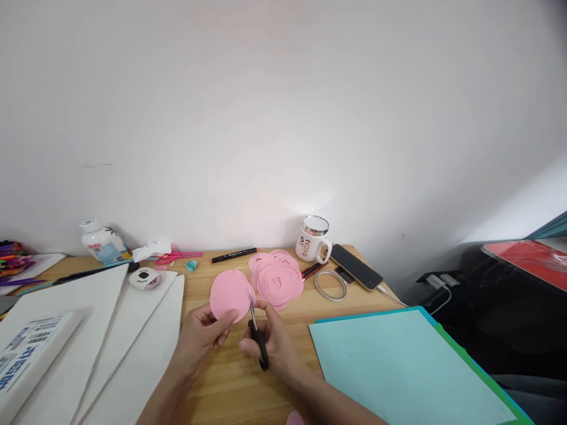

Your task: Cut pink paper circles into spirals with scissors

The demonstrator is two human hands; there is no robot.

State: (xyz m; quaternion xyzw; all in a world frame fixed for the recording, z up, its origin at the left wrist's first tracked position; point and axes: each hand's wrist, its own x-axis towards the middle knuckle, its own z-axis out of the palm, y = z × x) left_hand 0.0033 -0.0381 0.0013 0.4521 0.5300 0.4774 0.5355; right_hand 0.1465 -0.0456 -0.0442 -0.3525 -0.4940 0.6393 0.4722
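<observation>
My left hand pinches the lower edge of a pink paper circle and holds it up over the wooden table. My right hand grips black-handled scissors, whose blades point up into the circle's right edge. Just behind lies a pile of pink cut spiral circles.
A stack of teal and green paper sheets lies at the right. White sheets, a box and a small round device lie at the left. Behind are a mug, phone, tape ring, black marker, bottle.
</observation>
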